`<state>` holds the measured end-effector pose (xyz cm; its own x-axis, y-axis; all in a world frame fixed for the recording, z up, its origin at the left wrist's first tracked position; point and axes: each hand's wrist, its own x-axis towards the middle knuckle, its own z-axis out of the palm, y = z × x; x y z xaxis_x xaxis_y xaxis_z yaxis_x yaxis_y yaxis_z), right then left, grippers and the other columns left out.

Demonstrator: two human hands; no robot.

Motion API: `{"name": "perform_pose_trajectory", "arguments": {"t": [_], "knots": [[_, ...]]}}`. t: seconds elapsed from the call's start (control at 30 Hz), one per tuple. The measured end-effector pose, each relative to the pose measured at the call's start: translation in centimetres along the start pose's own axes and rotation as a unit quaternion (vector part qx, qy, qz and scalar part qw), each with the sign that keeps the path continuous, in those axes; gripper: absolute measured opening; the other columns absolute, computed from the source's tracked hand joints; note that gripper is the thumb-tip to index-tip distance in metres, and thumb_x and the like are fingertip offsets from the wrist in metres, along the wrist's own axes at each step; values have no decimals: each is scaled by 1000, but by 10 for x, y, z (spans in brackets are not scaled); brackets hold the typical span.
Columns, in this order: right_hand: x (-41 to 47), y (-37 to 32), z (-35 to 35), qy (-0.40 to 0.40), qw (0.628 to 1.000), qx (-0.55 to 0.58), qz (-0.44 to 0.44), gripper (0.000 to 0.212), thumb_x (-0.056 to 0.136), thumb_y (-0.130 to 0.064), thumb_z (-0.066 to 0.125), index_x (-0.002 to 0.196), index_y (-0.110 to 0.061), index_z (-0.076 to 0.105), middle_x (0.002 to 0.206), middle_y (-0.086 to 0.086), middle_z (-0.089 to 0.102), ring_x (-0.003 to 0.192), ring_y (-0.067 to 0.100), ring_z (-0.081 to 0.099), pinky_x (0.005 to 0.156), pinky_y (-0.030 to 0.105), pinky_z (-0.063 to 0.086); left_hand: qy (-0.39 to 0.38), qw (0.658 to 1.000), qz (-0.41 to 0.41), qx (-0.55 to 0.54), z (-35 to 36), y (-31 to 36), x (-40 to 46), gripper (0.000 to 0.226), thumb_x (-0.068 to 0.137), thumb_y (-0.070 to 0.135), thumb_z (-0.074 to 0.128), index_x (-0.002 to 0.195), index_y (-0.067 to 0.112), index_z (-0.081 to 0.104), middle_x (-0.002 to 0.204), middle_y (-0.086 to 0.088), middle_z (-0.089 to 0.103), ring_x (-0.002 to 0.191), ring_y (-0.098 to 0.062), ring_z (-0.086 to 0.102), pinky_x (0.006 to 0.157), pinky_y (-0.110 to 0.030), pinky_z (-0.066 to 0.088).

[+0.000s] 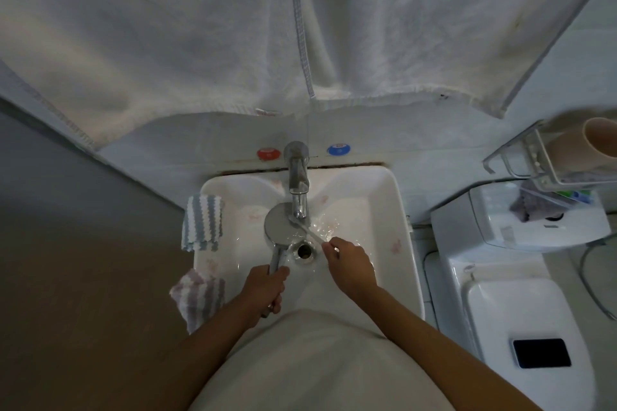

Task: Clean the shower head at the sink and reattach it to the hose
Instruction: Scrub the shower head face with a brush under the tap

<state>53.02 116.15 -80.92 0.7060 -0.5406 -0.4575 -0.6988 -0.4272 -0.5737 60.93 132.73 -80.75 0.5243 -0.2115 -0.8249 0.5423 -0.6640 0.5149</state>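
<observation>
A chrome shower head [279, 223] lies over the white sink [384, 210], its round face under the tap [298, 183], where water runs. My left hand [265, 290] grips its handle near the sink's front. My right hand [347, 264] pinches a toothbrush [309, 231] whose bristle end touches the right edge of the shower head face. The drain [304, 251] sits between my hands. No hose end shows at the sink.
Striped cloths hang on the sink's left rim, one at the middle [202, 222] and one at the front [198, 297]. A toilet [514, 310] with a phone [541, 353] on its lid stands at the right. A wire rack [547, 157] holds a cup. Towels [233, 27] hang above.
</observation>
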Motion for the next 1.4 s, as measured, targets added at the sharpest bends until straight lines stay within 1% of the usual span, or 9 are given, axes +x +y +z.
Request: {"name": "perform_pose_trajectory", "arguments": {"t": [0.13,0.3,0.4,0.6,0.8,0.9,1.07,1.2,1.4], "knots": [[-4,7,1,4,1000,1,9,34,101,-37,43,83,-13,58,80,10,65,74,31,53,62,35,37,5,1000,9,9,-2,-4,2,23,94,27,56,77,12,50,53,-3,46,33,-15,40,43,-17,25],[1,-8,1,-3,1000,16,-24,33,101,-37,43,85,-14,59,80,11,65,74,33,55,64,36,41,-18,997,39,64,7,-3,1,24,93,28,55,75,14,49,56,-6,48,35,-18,43,43,-19,27],[1,-5,0,-6,1000,2,-20,33,101,-39,41,80,-17,53,80,11,65,72,32,50,63,36,38,-18,1000,23,10,5,0,3,26,93,30,58,75,12,52,54,-5,48,37,-18,42,47,-24,29],[-10,8,-3,1,1000,-9,12,34,99,-39,43,73,-17,46,69,4,54,72,31,49,61,34,37,-3,1000,2,-14,1,-2,3,23,93,27,57,76,13,49,52,-2,45,34,-15,39,42,-16,27],[-4,-7,0,-16,1000,-13,-22,33,100,-40,43,86,-15,61,84,8,67,73,28,54,63,33,41,-41,998,29,29,10,1,3,24,90,30,58,75,13,52,55,-6,50,38,-18,42,50,-28,32],[-7,-2,-3,-3,999,-28,-19,33,101,-40,42,80,-17,54,81,8,66,70,26,47,61,32,34,-29,999,16,-4,9,4,5,24,92,31,59,78,12,55,55,-4,50,38,-17,42,48,-25,31],[-14,11,-4,8,999,-43,-11,35,99,-42,42,85,-16,59,75,5,65,74,29,57,60,33,40,-8,999,14,-31,7,3,6,23,92,29,58,78,12,54,55,-3,49,38,-16,42,47,-23,29],[-12,1,0,2,999,-40,-33,32,99,-40,44,84,-16,59,77,8,66,69,30,50,61,33,41,-16,999,19,-30,11,3,7,23,93,28,58,77,11,53,54,-3,49,38,-16,42,47,-25,31],[-15,4,-2,-17,998,-46,-44,31,98,-44,46,86,-20,63,79,4,68,71,28,56,61,30,38,9,998,24,-51,4,6,9,24,91,28,59,74,12,52,52,-4,48,38,-17,41,50,-27,30]]}}
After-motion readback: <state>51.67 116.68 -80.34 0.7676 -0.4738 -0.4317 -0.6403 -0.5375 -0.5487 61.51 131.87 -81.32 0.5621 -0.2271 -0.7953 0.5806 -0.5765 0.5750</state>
